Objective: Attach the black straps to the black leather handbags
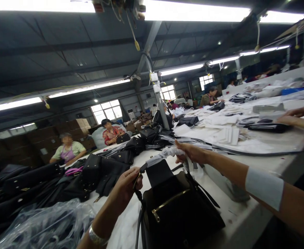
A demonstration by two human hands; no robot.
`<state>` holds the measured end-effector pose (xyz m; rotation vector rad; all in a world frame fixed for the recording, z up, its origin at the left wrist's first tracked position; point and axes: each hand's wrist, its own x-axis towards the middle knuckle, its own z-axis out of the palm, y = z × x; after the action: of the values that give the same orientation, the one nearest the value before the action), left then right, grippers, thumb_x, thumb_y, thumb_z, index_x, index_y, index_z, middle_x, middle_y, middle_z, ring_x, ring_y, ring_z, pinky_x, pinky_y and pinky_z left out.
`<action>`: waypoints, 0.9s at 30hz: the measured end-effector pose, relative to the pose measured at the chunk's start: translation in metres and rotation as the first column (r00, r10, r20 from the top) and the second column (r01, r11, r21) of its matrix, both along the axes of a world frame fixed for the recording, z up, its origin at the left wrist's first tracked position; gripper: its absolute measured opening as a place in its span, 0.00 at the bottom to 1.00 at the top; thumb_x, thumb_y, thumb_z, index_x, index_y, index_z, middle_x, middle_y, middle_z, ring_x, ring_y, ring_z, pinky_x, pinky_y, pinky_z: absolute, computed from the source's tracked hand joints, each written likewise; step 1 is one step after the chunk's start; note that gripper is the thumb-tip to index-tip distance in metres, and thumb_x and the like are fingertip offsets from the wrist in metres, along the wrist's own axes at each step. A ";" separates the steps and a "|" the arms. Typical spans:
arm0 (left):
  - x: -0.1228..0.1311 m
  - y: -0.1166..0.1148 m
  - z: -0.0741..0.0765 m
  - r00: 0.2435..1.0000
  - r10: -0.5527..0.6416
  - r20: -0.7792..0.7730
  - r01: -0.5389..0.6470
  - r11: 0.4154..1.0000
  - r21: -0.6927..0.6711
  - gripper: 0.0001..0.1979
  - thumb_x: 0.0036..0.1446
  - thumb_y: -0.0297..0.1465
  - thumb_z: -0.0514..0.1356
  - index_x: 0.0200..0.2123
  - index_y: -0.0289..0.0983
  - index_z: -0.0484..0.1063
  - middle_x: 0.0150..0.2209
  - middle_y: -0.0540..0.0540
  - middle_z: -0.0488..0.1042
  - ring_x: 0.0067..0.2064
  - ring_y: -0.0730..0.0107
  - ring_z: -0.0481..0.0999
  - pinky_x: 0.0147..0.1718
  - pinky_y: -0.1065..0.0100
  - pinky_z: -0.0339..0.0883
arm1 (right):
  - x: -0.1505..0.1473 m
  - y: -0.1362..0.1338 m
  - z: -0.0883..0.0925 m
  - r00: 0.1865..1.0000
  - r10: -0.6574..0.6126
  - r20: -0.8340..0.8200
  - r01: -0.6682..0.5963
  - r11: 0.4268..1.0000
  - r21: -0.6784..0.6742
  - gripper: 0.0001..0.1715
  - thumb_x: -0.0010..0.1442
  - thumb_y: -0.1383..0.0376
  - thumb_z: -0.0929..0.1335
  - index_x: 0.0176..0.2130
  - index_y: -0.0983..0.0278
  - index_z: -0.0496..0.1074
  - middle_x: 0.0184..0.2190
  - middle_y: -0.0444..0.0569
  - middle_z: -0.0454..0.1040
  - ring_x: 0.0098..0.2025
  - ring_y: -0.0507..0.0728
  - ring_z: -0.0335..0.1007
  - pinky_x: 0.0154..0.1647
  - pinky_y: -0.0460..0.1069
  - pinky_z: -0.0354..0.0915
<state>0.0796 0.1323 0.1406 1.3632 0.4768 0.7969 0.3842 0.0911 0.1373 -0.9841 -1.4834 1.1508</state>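
A black handbag (178,214) with a gold zipper stands tilted on the white table right in front of me. Its handle (164,153) is wrapped in white, thin plastic and arches above the bag. My left hand (131,181) grips the strap end at the handle's left side, fingers closed by a gold fitting. My right hand (190,152) is closed round the wrapped handle at its right side. Part of that grip is hidden behind the fingers. A black flap (159,176) rises from the bag's top between my hands.
Black bags (100,169) lie heaped along the left. Clear plastic (48,224) is piled at the lower left. White sheets (228,133) and black straps cover the right side. A co-worker's hands (294,116) rest by a black piece at right. Other people sit across the table.
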 end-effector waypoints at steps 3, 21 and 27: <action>0.004 0.002 -0.001 1.000 -0.028 -0.008 0.028 0.999 0.015 0.14 0.57 0.38 0.68 0.31 0.32 0.73 0.24 0.52 0.66 0.25 0.78 0.61 0.27 0.73 0.55 | -0.006 -0.006 0.030 0.989 0.093 0.114 -0.096 0.995 0.022 0.37 0.54 0.34 0.66 0.31 0.66 0.73 0.21 0.42 0.68 0.27 0.53 0.68 0.37 0.49 0.69; 0.008 -0.021 -0.008 0.992 0.023 0.127 -0.038 0.992 0.123 0.31 0.65 0.52 0.53 0.59 0.36 0.72 0.52 0.38 0.75 0.48 0.59 0.73 0.46 0.64 0.66 | -0.045 -0.030 0.074 0.719 -0.194 0.667 -0.011 0.957 0.290 0.28 0.60 0.43 0.67 0.43 0.61 0.80 0.28 0.45 0.75 0.28 0.53 0.66 0.28 0.47 0.58; 0.000 -0.024 -0.037 0.991 0.131 -0.010 -0.116 0.910 0.399 0.37 0.65 0.46 0.58 0.71 0.43 0.47 0.42 0.43 0.77 0.45 0.61 0.75 0.52 0.58 0.64 | -0.052 -0.032 0.068 0.597 -0.326 0.733 -0.002 0.913 0.408 0.29 0.61 0.43 0.65 0.51 0.56 0.78 0.38 0.47 0.82 0.36 0.59 0.75 0.36 0.50 0.65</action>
<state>0.0795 0.1084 0.1032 1.7404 0.4475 1.0129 0.3322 0.0588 0.2051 -1.4142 -2.1444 0.2058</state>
